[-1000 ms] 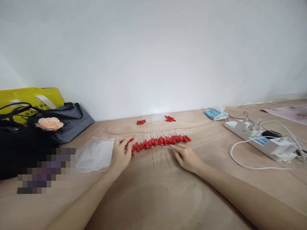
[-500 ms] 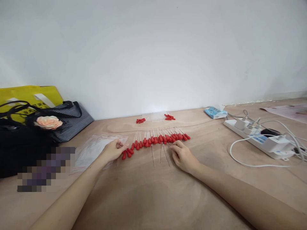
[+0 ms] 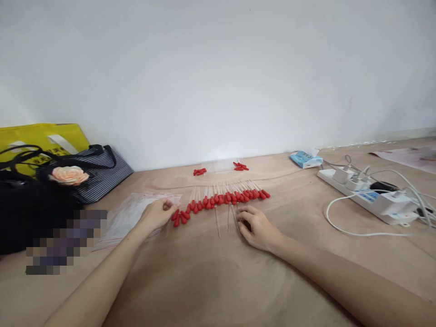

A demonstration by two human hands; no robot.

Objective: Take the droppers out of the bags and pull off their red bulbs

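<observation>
A long row of glass droppers with red rubber bulbs (image 3: 221, 198) lies across the table, tubes pointing away from me. At the row's left end, my left hand (image 3: 159, 213) has its thumb and fingers closed at a red rubber bulb (image 3: 175, 215), beside several other loose bulbs (image 3: 183, 219). My right hand (image 3: 259, 227) rests on the table just below the row, fingers curled at the upper end of a thin glass tube (image 3: 235, 214). Two more glass tubes (image 3: 217, 222) lie to the left of that hand, pointing toward me.
Clear zip bags (image 3: 124, 215) lie left of my left hand. Small red-bulb bundles (image 3: 241, 166) sit near the wall. On the right are a tissue pack (image 3: 305, 159) and a power strip (image 3: 366, 195) with cables. Bags (image 3: 98, 175) stand at the left.
My left hand has drawn back slightly left, uncovering a red bulb by its fingertips. The right hand has shifted a little left and nearer me, over the glass tubes.
</observation>
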